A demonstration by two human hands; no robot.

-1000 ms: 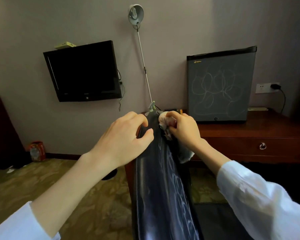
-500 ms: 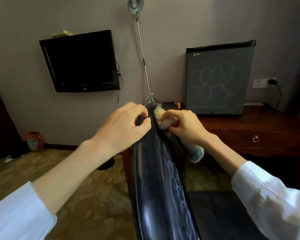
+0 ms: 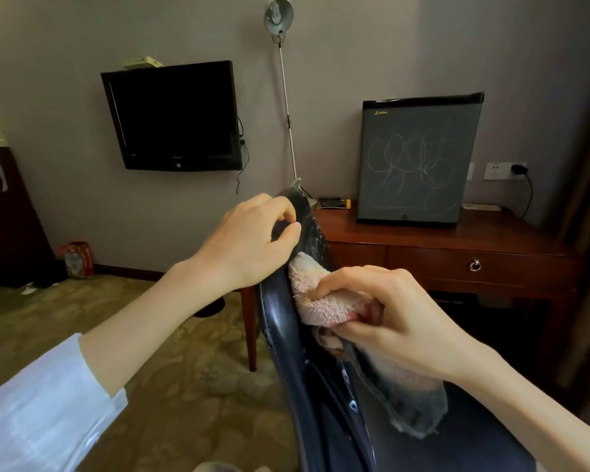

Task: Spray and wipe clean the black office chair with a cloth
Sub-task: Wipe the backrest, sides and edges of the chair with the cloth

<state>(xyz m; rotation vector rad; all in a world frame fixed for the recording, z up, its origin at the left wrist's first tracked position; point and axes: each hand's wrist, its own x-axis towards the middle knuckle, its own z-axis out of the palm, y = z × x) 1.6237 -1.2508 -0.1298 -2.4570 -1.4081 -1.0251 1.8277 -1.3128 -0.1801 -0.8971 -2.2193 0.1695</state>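
The black office chair (image 3: 288, 338) stands edge-on in front of me, its glossy backrest running from the centre down to the bottom of the head view. My left hand (image 3: 249, 247) grips the top of the backrest, fingers curled over its edge. A little lower, my right hand (image 3: 385, 318) holds a pinkish terry cloth (image 3: 315, 298) bunched against the front face of the backrest. A grey end of the cloth hangs below my wrist. No spray bottle is in sight.
A wooden desk (image 3: 457, 243) with a drawer stands behind the chair, carrying a dark mini fridge (image 3: 419, 158) with chalk scribbles. A lamp pole (image 3: 286, 107) rises from the desk's left end. A television (image 3: 174, 117) hangs on the wall. Patterned carpet (image 3: 171, 352) lies at left.
My right hand has slid the cloth down the backrest from its top edge. My left hand still grips the top. The view has tilted slightly.
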